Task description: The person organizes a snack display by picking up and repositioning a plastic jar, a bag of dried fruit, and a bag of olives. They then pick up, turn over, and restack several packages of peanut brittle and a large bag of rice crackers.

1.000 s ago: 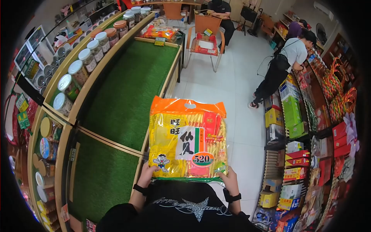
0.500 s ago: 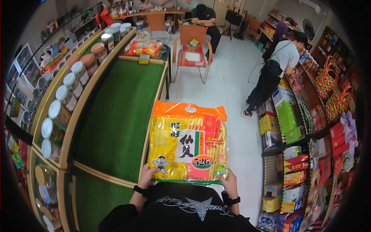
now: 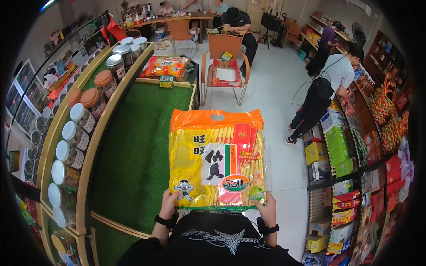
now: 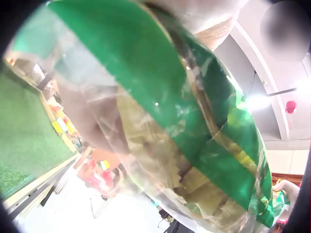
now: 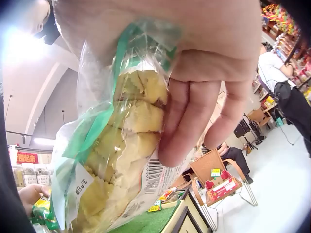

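Note:
A large snack bag, yellow with an orange top band and green bottom edge, is held upright in front of the body. The left hand grips its lower left corner, thumb on the front. At the lower right corner the right hand pinches it the same way. The bag's green bottom fills the left wrist view. In the right wrist view, the right hand's fingers lie along the back of the clear bag, with wrapped pieces visible inside.
Left stands a green-lined display counter with a row of lidded jars. Ahead are a chair holding a red box, and a seated person. Stocked shelves line the right, where a person in white leans.
The view has shifted, so the counter and its jars sit differently in it and the chair appears lower. Both hands keep their hold on the bag, which looks slightly larger.

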`<act>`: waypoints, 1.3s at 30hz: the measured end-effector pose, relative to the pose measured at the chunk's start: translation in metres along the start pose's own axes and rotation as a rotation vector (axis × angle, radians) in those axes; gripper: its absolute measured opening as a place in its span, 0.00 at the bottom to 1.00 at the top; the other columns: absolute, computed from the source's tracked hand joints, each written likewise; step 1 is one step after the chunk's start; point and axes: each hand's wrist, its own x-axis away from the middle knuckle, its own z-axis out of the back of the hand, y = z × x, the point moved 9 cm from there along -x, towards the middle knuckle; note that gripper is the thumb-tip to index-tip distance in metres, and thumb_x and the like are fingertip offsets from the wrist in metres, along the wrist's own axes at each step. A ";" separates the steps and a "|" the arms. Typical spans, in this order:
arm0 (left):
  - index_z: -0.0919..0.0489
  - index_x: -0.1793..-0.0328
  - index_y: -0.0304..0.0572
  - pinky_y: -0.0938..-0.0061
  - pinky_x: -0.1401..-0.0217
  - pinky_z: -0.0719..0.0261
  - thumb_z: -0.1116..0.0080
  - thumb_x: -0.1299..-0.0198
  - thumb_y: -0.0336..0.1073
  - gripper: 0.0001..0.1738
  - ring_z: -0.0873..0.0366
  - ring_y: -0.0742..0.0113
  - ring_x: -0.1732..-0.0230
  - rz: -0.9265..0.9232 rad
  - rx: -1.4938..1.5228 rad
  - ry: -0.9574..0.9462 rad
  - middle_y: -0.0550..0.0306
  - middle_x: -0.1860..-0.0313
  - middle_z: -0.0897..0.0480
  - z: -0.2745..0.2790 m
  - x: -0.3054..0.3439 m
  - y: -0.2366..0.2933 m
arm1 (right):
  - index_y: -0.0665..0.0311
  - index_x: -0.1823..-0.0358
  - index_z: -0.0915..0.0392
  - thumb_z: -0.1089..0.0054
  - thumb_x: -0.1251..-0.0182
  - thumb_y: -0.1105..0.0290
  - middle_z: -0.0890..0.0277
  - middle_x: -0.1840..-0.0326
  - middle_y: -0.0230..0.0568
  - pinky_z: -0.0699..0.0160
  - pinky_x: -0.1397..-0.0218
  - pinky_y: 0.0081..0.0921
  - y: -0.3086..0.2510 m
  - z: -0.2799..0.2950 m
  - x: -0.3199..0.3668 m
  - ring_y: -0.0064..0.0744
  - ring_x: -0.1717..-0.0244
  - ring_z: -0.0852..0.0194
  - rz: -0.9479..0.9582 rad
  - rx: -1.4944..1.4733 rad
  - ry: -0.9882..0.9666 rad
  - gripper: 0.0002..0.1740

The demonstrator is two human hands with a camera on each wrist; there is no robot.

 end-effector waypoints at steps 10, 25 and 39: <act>0.28 0.54 0.29 0.80 0.61 0.26 0.48 0.46 0.32 0.15 0.23 0.71 0.65 0.015 0.036 0.126 0.54 0.62 0.21 -0.029 -0.061 -0.003 | 0.73 0.63 0.29 0.40 0.57 0.72 0.24 0.72 0.46 0.28 0.66 0.24 0.031 -0.013 -0.115 0.30 0.71 0.24 -0.033 0.008 -0.138 0.18; 0.27 0.55 0.30 0.79 0.61 0.27 0.48 0.46 0.32 0.15 0.23 0.71 0.64 -0.088 0.178 0.146 0.54 0.63 0.21 -0.188 -0.198 0.027 | 0.74 0.66 0.30 0.41 0.58 0.73 0.25 0.75 0.47 0.29 0.68 0.25 -0.005 0.079 -0.331 0.33 0.73 0.24 0.249 0.046 -0.154 0.17; 0.27 0.56 0.29 0.80 0.63 0.25 0.47 0.46 0.33 0.15 0.22 0.70 0.66 0.037 0.134 0.120 0.53 0.64 0.21 -0.210 -0.286 0.027 | 0.74 0.62 0.30 0.42 0.57 0.74 0.25 0.73 0.45 0.29 0.64 0.24 0.041 0.073 -0.390 0.29 0.70 0.25 0.036 0.011 -0.152 0.18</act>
